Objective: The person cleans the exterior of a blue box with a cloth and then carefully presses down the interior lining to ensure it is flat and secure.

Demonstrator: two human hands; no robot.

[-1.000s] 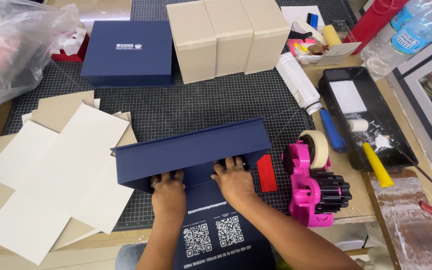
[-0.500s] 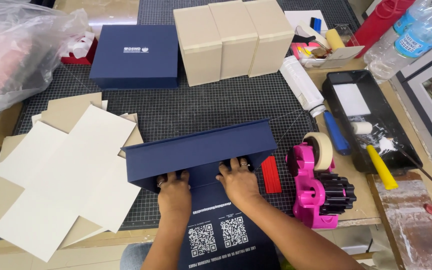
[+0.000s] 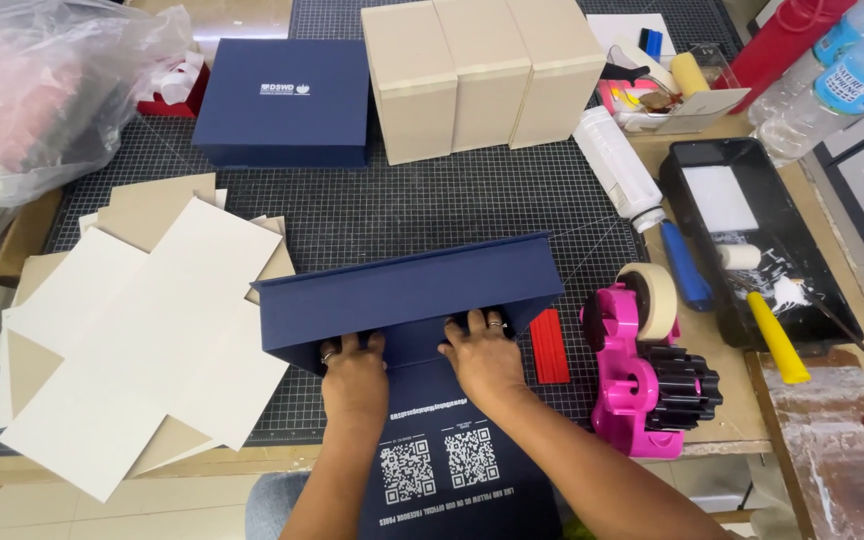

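**Folding the navy cover: wall raised, both hands pressing at the crease**

Obs. A navy blue cloth-covered board wrap [image 3: 407, 295] lies at the near middle of the black gridded cutting mat [image 3: 452, 205] on the counter. Its far flap stands tilted up like a low wall; the near panel, printed with white square codes, runs flat toward the person at 6 o'clock.

Hands. Left hand [image 3: 354, 372] and right hand [image 3: 480, 352] lie side by side, palms down, fingers spread flat, fingertips pushed against the foot of the raised flap. Neither pinches anything; both press.

Surroundings. At 9 o'clock of the wrap, a stack of flat cross-shaped white and tan card blanks [image 3: 142, 330], touching its left end. At 3 o'clock, a small red flat tool [image 3: 550, 346] just beside it, then a pink tape dispenser with a cream tape roll [image 3: 644, 370]. At 12 o'clock, well apart, a finished navy blue box [image 3: 287, 115] and three tan cardboard boxes [image 3: 482, 70] standing side by side. At 2 o'clock, a black tray with a white-smeared roller and yellow handle [image 3: 752, 240].

Judgement. The step in hand looks like setting the fold line where wall meets base. The next move probably calls for even pressure along the full crease, out to both ends, keeping the wall square to the base; uneven pushing could skew the fold.
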